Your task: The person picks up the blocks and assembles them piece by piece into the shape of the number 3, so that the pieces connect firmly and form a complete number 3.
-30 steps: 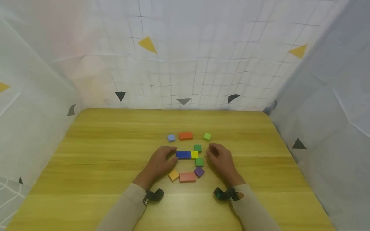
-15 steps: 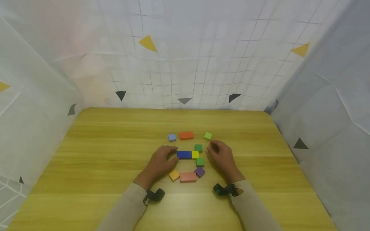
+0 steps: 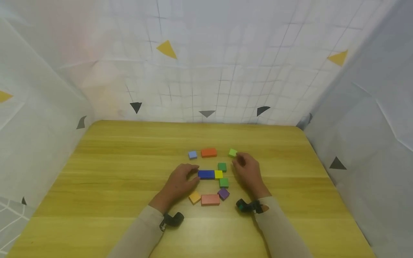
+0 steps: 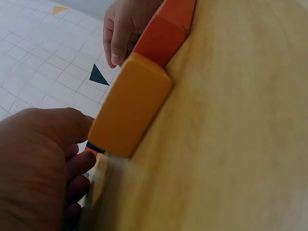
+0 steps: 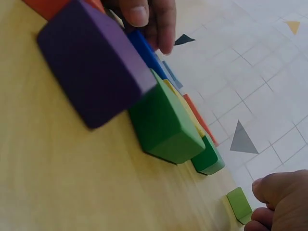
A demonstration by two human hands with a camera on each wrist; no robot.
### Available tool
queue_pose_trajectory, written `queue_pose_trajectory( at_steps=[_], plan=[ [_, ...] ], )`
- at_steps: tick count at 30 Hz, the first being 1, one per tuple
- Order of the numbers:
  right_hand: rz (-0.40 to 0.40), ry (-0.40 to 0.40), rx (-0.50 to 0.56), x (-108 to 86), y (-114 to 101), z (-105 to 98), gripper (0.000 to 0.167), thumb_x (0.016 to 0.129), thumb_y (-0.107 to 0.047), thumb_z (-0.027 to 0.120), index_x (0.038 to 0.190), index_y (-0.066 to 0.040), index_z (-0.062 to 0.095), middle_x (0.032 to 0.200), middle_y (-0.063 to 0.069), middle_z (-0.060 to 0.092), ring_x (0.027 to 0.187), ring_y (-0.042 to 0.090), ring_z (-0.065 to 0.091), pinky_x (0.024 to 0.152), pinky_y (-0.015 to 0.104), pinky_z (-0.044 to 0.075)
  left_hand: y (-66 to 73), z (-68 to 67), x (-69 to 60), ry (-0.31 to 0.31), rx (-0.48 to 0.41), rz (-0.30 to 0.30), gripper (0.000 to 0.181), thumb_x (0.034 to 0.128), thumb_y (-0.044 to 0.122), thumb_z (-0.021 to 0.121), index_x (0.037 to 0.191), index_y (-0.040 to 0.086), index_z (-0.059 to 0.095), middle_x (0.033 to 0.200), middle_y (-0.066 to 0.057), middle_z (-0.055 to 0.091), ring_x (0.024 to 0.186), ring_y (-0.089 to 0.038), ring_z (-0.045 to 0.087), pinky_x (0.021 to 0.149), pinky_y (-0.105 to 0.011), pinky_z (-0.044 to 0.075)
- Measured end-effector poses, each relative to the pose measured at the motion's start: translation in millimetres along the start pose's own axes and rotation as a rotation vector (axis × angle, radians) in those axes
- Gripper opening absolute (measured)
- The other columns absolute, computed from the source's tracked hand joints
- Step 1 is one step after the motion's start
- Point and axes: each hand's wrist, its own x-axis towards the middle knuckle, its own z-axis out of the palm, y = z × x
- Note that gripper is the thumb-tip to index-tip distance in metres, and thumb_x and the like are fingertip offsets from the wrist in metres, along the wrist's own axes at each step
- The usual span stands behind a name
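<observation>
- At your left hand's [image 3: 181,181] fingertips: blue block [image 3: 206,174]; gripped or merely flanked, cannot tell.
- Between both hands: yellow block [image 3: 218,174] abutting it, nearer green block [image 3: 224,183] close; tight edges.
- At your right hand's [image 3: 249,170] fingertips: lime block [image 3: 232,153], hold unclear. Step seems the reach; next calls for a careful pinch. Table [image 3: 280,154] runs wide rightward.

From the head we look down toward the far edge of the surface [image 3: 129,150]. Both low, close wrist views share the blue block [image 3: 206,174].
</observation>
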Motion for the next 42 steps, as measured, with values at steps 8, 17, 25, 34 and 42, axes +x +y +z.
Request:
queue_pose_trajectory(
  at_steps=[8, 17, 25, 34, 42],
  plan=[
    [-0.023, 0.019, 0.004, 3.4, -0.8, -1.6, 0.035, 0.092, -0.018, 0.071, 0.122, -0.001, 0.064, 0.111, 0.016, 0.068, 0.101, 0.03, 0.065, 0.09, 0.048, 0.055, 1.1, -0.4, 0.8, 0.008, 0.008, -0.001, 0.043, 0.0929, 0.036, 0.068, 0.133, 0.019, 0.062, 0.12, 0.005, 0.064, 0.116, -0.014, 0.057, 0.103, -0.039, 0.047],
    [0.001, 0.017, -0.001, 7.9, 0.5, 0.3, 0.035, 0.092, -0.018, 0.072, 0.121, -0.001, 0.064, 0.11, 0.015, 0.067, 0.1, 0.03, 0.065, 0.09, 0.046, 0.055, -1.7, 0.1, 1.2, 0.016, 0.02, -0.012, 0.044, 0.0914, 0.038, 0.069, 0.131, 0.021, 0.063, 0.118, 0.007, 0.064, 0.114, -0.012, 0.057, 0.102, -0.037, 0.047],
    [0.06, 0.049, 0.036, 12.5, 6.2, 3.6, 0.04, 0.09, -0.016, 0.07, 0.125, 0.002, 0.061, 0.112, 0.016, 0.066, 0.101, 0.03, 0.063, 0.09, 0.045, 0.054, -2.3, 4.9, -3.7, -0.007, 0.0, -0.02, 0.044, 0.0916, 0.038, 0.069, 0.132, 0.021, 0.062, 0.118, 0.007, 0.063, 0.114, -0.013, 0.057, 0.103, -0.039, 0.047],
    [0.069, 0.023, 0.032, 20.1, 3.9, -0.2, 0.043, 0.093, -0.02, 0.068, 0.129, 0.001, 0.059, 0.119, 0.016, 0.064, 0.109, 0.032, 0.061, 0.096, 0.048, 0.051, -3.8, 4.7, -1.3, 0.005, 0.019, 0.004, 0.045, 0.0917, 0.039, 0.068, 0.132, 0.021, 0.063, 0.119, 0.007, 0.063, 0.115, -0.012, 0.057, 0.103, -0.037, 0.046],
    [0.057, 0.01, 0.008, 24.4, 1.2, 0.5, 0.037, 0.092, -0.016, 0.068, 0.125, 0.0, 0.061, 0.117, 0.017, 0.065, 0.108, 0.032, 0.062, 0.096, 0.047, 0.051, -3.6, 1.0, 0.8, 0.011, 0.032, 0.022, 0.044, 0.0922, 0.039, 0.068, 0.132, 0.02, 0.063, 0.12, 0.007, 0.064, 0.115, -0.013, 0.057, 0.102, -0.038, 0.048]
  ],
)
